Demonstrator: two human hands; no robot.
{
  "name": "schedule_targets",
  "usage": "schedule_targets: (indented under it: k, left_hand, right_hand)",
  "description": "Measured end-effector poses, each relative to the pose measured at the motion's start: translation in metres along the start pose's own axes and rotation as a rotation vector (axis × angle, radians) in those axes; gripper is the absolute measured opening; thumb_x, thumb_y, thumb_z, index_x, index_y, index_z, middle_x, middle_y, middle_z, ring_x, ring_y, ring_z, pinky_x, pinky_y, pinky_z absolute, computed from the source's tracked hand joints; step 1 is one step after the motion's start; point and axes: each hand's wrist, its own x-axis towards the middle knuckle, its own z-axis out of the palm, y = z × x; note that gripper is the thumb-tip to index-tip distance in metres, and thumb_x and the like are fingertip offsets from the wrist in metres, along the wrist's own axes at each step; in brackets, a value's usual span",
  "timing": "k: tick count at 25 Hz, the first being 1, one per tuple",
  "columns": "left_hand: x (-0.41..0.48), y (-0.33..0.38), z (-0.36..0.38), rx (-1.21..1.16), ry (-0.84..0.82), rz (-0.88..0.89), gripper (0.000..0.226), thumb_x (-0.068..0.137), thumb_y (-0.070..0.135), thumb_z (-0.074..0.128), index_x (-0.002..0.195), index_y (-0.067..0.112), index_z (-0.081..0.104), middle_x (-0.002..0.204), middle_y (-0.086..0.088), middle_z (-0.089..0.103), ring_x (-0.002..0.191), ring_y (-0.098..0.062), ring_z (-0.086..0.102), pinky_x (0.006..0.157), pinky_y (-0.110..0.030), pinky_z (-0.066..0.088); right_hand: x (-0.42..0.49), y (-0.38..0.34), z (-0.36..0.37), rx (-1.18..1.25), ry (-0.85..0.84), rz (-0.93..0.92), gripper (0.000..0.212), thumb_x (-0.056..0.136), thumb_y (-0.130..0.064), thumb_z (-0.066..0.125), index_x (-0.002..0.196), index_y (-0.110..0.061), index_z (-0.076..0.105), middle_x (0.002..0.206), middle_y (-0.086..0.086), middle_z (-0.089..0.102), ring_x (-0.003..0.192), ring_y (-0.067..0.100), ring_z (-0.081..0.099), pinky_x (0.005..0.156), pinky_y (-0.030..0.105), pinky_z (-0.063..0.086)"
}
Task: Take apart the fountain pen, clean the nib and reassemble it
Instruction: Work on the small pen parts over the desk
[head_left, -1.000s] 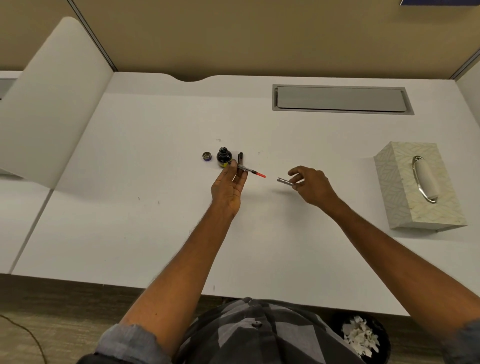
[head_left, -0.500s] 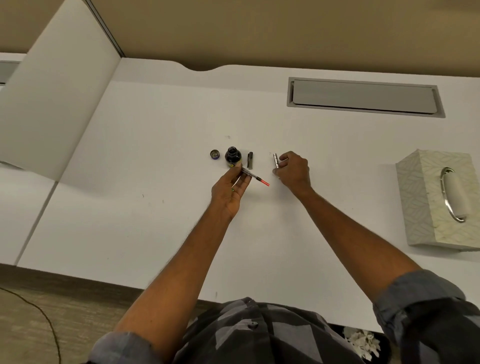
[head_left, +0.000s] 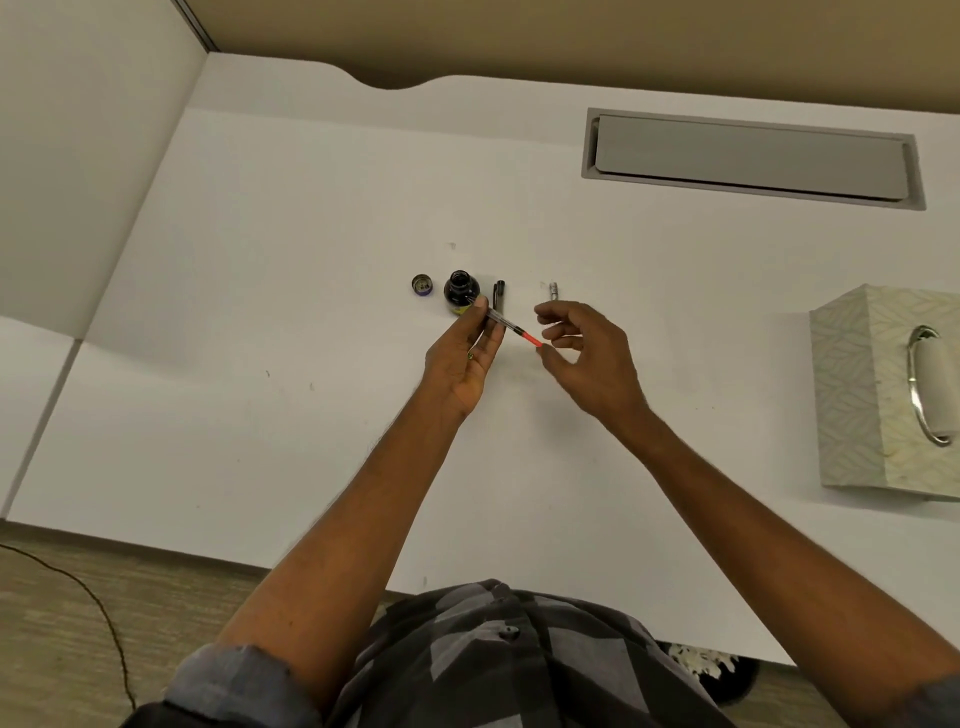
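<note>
You're mid-disassembly – your left hand (head_left: 462, 358) pinches the nib-and-converter section (head_left: 506, 326) between thumb and fingertips, red end pointing at your right hand (head_left: 587, 353), front end just beside the open ink bottle (head_left: 461, 292). Right hand holds nothing, fingers loosely curled and apart, tips near the red end. Silver barrel (head_left: 554, 291) and black cap (head_left: 499, 293) lie on the desk (head_left: 260, 312) behind, bottle lid (head_left: 422, 285) at left. Next, probably: grip the red end and twist or pull the converter off – gently
</note>
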Motion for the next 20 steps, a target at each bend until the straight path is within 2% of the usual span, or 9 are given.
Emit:
schedule_targets:
  k: [3,5,8,10,11,13,15,17,20]
  left_hand:
    - [-0.001,0.0,0.0,0.017,-0.012,-0.011,0.023,0.088,0.005,0.074,0.11,-0.002,0.069,0.097,-0.01,0.071,0.088,-0.016,0.071,0.084,-0.029,0.062]
    - [-0.002,0.0,0.001,0.01,-0.036,-0.008,0.031,0.089,0.007,0.074,0.117,-0.003,0.067,0.099,-0.01,0.071,0.091,-0.017,0.071,0.085,-0.03,0.062]
    - [-0.007,0.007,0.0,0.221,-0.024,0.072,0.032,0.09,0.027,0.075,0.105,-0.001,0.072,0.09,-0.008,0.073,0.084,-0.018,0.074,0.08,-0.032,0.063]
    - [-0.008,0.014,-0.009,0.507,-0.006,0.225,0.037,0.091,0.036,0.073,0.102,0.001,0.075,0.087,-0.008,0.075,0.083,-0.019,0.074,0.083,-0.035,0.063]
    - [-0.008,0.017,-0.015,0.666,-0.002,0.356,0.034,0.091,0.035,0.073,0.104,0.003,0.076,0.087,-0.007,0.075,0.081,-0.017,0.073,0.084,-0.036,0.063]
    - [-0.005,0.026,-0.026,0.965,0.019,0.694,0.024,0.09,0.026,0.075,0.106,0.009,0.077,0.092,-0.001,0.076,0.08,-0.01,0.072,0.082,-0.028,0.061]
    - [0.0,0.036,-0.03,1.132,-0.005,0.957,0.024,0.088,0.019,0.076,0.111,0.015,0.074,0.102,0.005,0.071,0.091,-0.005,0.069,0.08,-0.018,0.055]
    - [0.011,0.047,-0.028,1.24,-0.065,1.095,0.03,0.088,0.024,0.074,0.118,0.021,0.069,0.112,0.007,0.067,0.106,-0.01,0.064,0.086,-0.027,0.056]
    - [0.023,0.056,-0.016,1.424,-0.141,1.144,0.034,0.089,0.031,0.072,0.121,0.022,0.069,0.117,0.004,0.067,0.115,-0.017,0.057,0.087,-0.034,0.054]
  right_hand:
    - [-0.008,-0.011,0.001,-0.034,-0.047,-0.129,0.034,0.088,-0.013,0.081,0.12,-0.008,0.072,0.112,0.003,0.072,0.093,0.012,0.071,0.087,0.018,0.057]
    - [-0.005,-0.019,0.006,-0.04,0.047,-0.181,0.02,0.091,-0.008,0.077,0.111,-0.005,0.075,0.104,0.006,0.074,0.089,0.013,0.071,0.082,0.017,0.058]
    - [0.007,-0.035,0.008,-0.058,0.174,-0.195,0.011,0.092,-0.004,0.073,0.103,-0.005,0.077,0.096,0.005,0.075,0.085,0.009,0.071,0.079,0.011,0.055]
    - [0.02,-0.043,0.008,-0.066,0.183,-0.181,0.011,0.092,-0.005,0.072,0.101,-0.006,0.077,0.094,0.004,0.076,0.083,0.007,0.07,0.078,0.012,0.056]
    - [0.026,-0.047,0.008,-0.076,0.173,-0.177,0.011,0.091,-0.006,0.072,0.1,-0.007,0.078,0.093,0.003,0.076,0.082,0.008,0.071,0.077,0.014,0.057]
    - [0.038,-0.051,0.01,-0.117,0.155,-0.188,0.01,0.091,-0.009,0.072,0.098,-0.008,0.078,0.09,0.002,0.076,0.08,0.009,0.071,0.076,0.02,0.06]
    - [0.047,-0.054,0.012,-0.167,0.135,-0.201,0.01,0.091,-0.013,0.072,0.096,-0.009,0.079,0.089,0.001,0.077,0.079,0.011,0.071,0.076,0.027,0.061]
    - [0.054,-0.058,0.013,-0.209,0.116,-0.204,0.011,0.091,-0.017,0.072,0.096,-0.01,0.079,0.089,0.0,0.077,0.078,0.011,0.071,0.077,0.029,0.06]
    - [0.06,-0.062,0.011,-0.253,0.096,-0.203,0.012,0.091,-0.019,0.073,0.096,-0.01,0.079,0.087,0.0,0.078,0.076,0.01,0.071,0.077,0.028,0.06]
